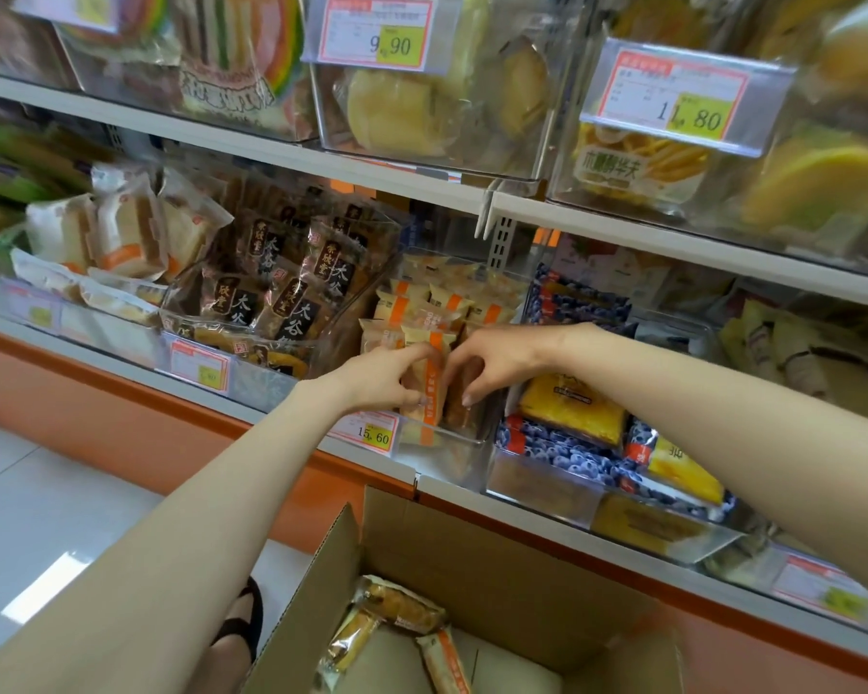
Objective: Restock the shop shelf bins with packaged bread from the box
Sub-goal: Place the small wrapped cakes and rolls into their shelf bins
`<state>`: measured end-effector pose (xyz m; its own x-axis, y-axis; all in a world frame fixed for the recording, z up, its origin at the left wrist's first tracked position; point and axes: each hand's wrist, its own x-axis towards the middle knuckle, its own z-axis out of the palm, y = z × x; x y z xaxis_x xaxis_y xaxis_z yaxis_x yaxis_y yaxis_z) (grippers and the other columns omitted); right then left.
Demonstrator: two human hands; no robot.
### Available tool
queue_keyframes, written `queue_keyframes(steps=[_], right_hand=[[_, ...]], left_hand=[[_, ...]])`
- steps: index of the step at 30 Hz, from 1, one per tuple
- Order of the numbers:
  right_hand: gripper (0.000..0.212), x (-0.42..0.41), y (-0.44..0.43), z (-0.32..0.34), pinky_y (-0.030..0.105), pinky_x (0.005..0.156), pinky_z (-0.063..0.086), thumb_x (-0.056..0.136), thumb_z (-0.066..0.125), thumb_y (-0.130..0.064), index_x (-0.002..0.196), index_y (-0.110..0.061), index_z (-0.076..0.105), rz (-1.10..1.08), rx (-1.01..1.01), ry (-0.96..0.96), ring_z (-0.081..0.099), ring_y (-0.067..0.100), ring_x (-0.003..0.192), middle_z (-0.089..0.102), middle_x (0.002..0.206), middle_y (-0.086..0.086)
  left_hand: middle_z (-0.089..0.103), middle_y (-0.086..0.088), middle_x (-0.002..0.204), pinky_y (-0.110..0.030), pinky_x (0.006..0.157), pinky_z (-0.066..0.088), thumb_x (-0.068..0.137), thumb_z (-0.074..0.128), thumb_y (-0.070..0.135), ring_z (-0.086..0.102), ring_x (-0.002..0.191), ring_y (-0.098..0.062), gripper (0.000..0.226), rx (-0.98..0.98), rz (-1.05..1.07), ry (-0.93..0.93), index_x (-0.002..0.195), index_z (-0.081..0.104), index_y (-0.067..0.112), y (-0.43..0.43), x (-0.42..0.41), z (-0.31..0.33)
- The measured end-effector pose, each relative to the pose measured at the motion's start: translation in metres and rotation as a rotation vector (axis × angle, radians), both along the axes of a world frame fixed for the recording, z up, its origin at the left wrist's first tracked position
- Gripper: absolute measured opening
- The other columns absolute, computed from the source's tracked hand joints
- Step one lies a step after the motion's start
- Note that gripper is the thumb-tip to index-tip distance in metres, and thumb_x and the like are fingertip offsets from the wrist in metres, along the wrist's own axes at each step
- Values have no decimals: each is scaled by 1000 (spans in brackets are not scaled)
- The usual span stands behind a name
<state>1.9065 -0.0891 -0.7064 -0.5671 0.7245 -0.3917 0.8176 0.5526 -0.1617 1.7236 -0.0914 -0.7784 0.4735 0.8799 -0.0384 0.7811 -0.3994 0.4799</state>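
Showing the head view: both hands worked at the front of a clear bin (442, 458) on the lower shelf (532, 518). The left hand (387, 378) gripped an upright bread packet (429, 393) with an orange stripe, fingers over its top and thumb low on its face. The right hand (492, 363) curled its fingers round a second packet (459, 410) touching the first. Behind them, more packets (422, 313) of the same kind stood in rows. The open cardboard box (472, 548) stood on the floor just below the shelf, with three spare packets (402, 606) lying in it.

Likely faults, judged from this position:
- The two packets stood against the low front wall, so if let go while leaning forward they would probably tip over it, into the box or past it onto the floor.
- Soft bread under curled fingers could be squashed by a hard squeeze.
- Pushing the front pair back too firmly could topple the rows behind.
- The price tag (372, 433) hung just below the left hand and could be knocked loose by the wrist.
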Motion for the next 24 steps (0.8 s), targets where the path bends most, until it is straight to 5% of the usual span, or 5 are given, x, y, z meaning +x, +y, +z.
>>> queue_keyframes(steps=[3,7,10,14,24], right_hand=[[35,1,-15,6,11,62,48,90,62,-29,125,-24,60,10,15,51,59,9,92,63,110,-6],[28,9,-50,13,11,81,48,91,62,-27,119,-27,62,-1,49,270,62,0,93,69,105,-7],[25,20,-88,9,6,79,46,90,63,-23,115,-27,64,-39,11,466,62,-4,93,69,102,-9],[24,36,-126,-30,12,84,49,89,64,-22,112,-29,64,-87,-142,502,62,-5,95,66,100,-13],[32,57,-153,-209,26,95,45,90,63,-25,122,-24,62,-209,-472,162,58,12,105,64,116,0]], left_hand=[[65,4,99,-36,85,52,85,65,29,61,90,-13,42,7,-1,-11,124,48,29,-5,-5,3],[67,4,99,-39,88,51,86,64,28,62,95,-12,30,73,14,-120,115,56,27,-26,-13,18],[67,5,96,-33,84,53,87,64,23,63,90,-9,25,114,8,-220,112,59,23,-56,-18,29],[65,9,95,-19,76,51,88,62,22,60,87,1,21,119,-56,-228,109,59,22,-96,-18,23],[61,1,99,-29,87,44,88,63,24,56,93,-16,16,-571,-161,264,101,60,17,-130,25,-129]])
